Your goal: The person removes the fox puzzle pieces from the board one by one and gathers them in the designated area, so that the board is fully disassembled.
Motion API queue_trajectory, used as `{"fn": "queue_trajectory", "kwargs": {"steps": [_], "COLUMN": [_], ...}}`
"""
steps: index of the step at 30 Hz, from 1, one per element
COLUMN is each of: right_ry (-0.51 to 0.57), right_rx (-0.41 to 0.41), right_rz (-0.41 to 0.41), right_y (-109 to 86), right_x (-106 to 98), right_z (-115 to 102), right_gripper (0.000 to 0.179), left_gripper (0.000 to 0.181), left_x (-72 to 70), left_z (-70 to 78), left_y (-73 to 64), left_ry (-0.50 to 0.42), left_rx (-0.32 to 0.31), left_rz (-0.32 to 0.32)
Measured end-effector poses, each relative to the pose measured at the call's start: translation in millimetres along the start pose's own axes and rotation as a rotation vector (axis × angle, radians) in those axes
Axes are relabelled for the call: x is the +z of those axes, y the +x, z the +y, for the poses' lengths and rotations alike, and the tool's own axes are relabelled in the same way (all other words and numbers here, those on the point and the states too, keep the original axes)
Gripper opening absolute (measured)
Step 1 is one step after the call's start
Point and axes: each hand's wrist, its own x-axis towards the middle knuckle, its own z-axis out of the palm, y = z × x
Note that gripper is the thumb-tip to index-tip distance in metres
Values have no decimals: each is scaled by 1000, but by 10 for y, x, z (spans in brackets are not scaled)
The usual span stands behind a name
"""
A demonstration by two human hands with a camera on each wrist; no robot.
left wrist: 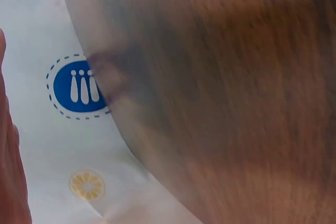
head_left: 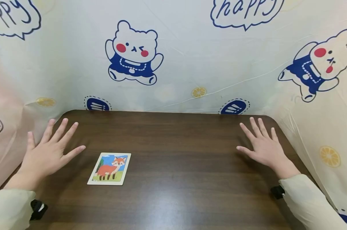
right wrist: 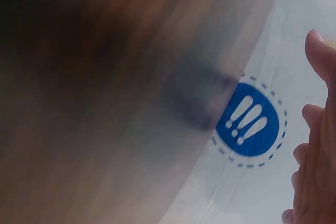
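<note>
Left grip (head_left: 46, 156) and right grip (head_left: 266, 149) spread and holding nothing, the fox picture card (head_left: 108, 169) looks light and stiff, best pinched at opposite pale edges.

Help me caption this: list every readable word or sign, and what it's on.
"happy": right bubble on sheet.
"appy", start cut off: left bubble.
"!!!": sheet's blue oval, right wrist view.
"!!!", inverted: sheet's blue oval, left wrist view.
White patch, left strap: unreadable.
Card: no text.
</note>
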Motion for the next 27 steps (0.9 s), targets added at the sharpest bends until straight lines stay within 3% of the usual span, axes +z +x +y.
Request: {"fn": "queue_trajectory", "kwargs": {"steps": [8, 15, 22, 27], "right_ry": [26, 72, 137, 196], "right_rx": [-45, -140, -237, -299], "right_rz": [-30, -16, -52, -115], "right_y": [193, 441, 657, 770], "right_x": [6, 11, 16, 45], "right_z": [-302, -654, -1085, -1424], "right_gripper": [89, 87, 84, 80], "left_gripper": [87, 86, 86, 79], "left_x": [-15, 25, 94, 148], "left_z": [-108, -129, -125, -175], "left_y": [-79, -144, -153, -152], "left_ry": [-46, -120, -200, -259], "left_rx": [12, 51, 75, 131], "left_rz": [-11, -52, -29, -9]}}
